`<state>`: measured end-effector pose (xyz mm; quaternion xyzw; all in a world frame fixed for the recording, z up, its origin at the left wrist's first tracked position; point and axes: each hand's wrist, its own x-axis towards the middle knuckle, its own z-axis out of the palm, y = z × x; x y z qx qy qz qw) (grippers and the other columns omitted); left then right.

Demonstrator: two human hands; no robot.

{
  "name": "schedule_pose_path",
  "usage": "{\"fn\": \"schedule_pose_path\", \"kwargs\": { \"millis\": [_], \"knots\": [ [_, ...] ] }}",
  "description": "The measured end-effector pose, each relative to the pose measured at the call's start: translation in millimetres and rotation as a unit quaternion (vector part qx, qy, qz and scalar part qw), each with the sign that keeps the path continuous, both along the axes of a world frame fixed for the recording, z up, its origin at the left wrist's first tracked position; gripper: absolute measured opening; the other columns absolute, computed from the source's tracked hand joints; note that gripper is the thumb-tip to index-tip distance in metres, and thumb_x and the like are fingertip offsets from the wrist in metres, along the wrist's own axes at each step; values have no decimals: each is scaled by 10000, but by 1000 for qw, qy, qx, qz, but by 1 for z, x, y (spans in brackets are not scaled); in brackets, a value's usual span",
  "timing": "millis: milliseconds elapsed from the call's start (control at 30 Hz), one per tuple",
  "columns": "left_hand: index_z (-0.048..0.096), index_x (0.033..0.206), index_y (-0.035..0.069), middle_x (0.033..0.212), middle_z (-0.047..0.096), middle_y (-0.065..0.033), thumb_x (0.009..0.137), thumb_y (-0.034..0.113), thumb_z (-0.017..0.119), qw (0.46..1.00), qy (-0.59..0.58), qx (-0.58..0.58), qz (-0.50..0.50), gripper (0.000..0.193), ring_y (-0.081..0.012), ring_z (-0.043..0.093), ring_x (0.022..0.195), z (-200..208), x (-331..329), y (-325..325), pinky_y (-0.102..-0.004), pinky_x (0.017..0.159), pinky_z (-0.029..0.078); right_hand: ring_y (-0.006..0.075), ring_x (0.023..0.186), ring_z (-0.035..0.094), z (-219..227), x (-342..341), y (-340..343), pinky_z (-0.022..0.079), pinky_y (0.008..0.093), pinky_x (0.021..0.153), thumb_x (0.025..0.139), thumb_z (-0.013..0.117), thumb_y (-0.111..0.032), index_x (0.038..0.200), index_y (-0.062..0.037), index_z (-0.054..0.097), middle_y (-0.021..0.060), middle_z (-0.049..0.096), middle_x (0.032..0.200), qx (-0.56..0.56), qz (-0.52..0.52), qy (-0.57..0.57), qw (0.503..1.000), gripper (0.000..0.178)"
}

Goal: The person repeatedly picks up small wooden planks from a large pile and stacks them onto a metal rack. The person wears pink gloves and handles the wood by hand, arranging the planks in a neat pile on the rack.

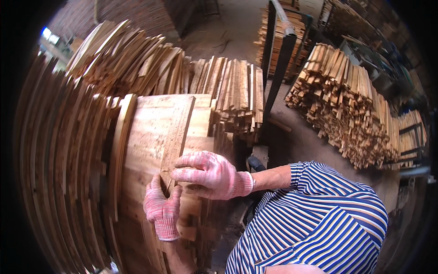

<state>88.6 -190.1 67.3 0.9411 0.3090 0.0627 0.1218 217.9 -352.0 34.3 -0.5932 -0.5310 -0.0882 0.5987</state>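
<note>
A long, narrow wooden slat [177, 132] lies over a stack of pale boards [146, 118], its far end pointing away from me. My left hand [163, 208], in a pink-and-white knit glove, pinches the slat's near end between thumb and fingers. From the right, my right hand [212, 176], in a matching glove, has its fingers closed on the slat's right edge just above the left hand. The fingertips under the slat are hidden.
Upright boards [68, 173] stand in a dense row at the left. Slat piles [123, 59] lie behind the stack, with another large pile [342, 100] at the right. A dark metal frame post [279, 68] rises between them. A brick wall [118, 18] is at the back.
</note>
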Motion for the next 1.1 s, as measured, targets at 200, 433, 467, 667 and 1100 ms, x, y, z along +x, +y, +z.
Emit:
{"fn": "schedule_pose_path", "kwargs": {
  "millis": [200, 433, 467, 667, 1100],
  "knots": [
    [588, 1329, 13, 1215, 631, -188, 738, 227, 842, 1000, 19, -20, 11, 677, -339, 653, 1071, -23, 79, 27, -405, 935, 534, 307, 1180, 605, -44, 75, -60, 516, 440, 986, 919, 726, -270, 1284, -107, 657, 142, 619, 1289, -35, -98, 31, 994, 406],
    [478, 1429, -2, 1422, 451, -267, 843, 424, 737, 999, 24, 34, -2, 770, -442, 443, 1319, -95, 87, 50, -515, 1131, 343, 328, 1298, 533, -329, 225, -64, 444, 424, 1082, 931, 678, -283, 1482, -45, 412, 186, 496, 1449, -245, -295, 448, 807, 657],
    [482, 1417, -3, 1394, 463, -265, 834, 442, 733, 1000, -4, 0, -3, 776, -441, 459, 1287, -97, 91, 48, -506, 1112, 355, 353, 1293, 534, -383, 254, -59, 443, 445, 1081, 925, 663, -343, 1478, -50, 412, 209, 485, 1461, -370, -357, 411, 753, 674],
    [512, 1413, -16, 1363, 530, -272, 922, 528, 625, 998, 5, 33, -50, 742, -457, 459, 1298, -93, 124, 42, -574, 1093, 370, 430, 1393, 411, -534, 432, 0, 439, 528, 1065, 873, 669, -453, 1567, -84, 208, 264, 355, 1552, -498, -446, 410, 620, 911],
    [491, 1383, 55, 1322, 475, -269, 747, 539, 749, 999, 34, -26, -28, 840, -463, 493, 1209, -76, 98, 69, -543, 1005, 423, 207, 1061, 617, -536, 494, -30, 511, 352, 937, 891, 734, -327, 1463, 32, 430, 132, 600, 1303, -176, -232, 604, 741, 740]
  ]
}}
